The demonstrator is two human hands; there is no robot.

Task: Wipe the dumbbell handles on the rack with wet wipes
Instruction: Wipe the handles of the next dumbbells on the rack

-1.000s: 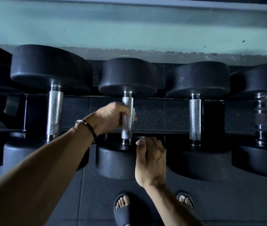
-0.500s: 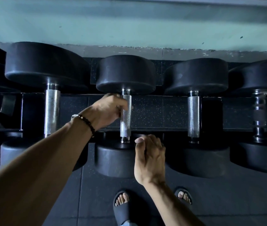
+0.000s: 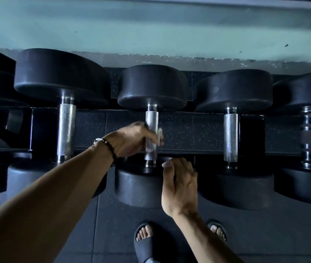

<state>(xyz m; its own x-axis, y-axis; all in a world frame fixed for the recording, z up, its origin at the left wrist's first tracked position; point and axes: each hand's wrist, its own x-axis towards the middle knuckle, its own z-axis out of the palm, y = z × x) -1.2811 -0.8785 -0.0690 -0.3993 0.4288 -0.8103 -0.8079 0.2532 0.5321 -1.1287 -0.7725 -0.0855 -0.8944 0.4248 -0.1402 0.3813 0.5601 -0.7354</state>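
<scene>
1 handle [image 3: 151, 120], long axis running away from the person, clamped mid-length by left hand [image 3: 132, 139] fingers curled round it with wipe [image 3: 159, 134]. Bare knurl lies ahead and behind the fingers. Right hand [image 3: 180, 185], fingers relaxed, rests on near head [image 3: 139, 186].

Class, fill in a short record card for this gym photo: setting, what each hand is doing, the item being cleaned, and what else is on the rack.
setting: dumbbell rack against a pale wall, dark floor below
left hand: left hand wrapped round the middle dumbbell handle, with a wet wipe showing at its fingertips
right hand: right hand resting on the near weight head of that dumbbell, holding nothing
wrist: bead bracelet on the left wrist
other handles: left neighbour and right neighbour, both untouched
feet: dark slide sandals
</scene>
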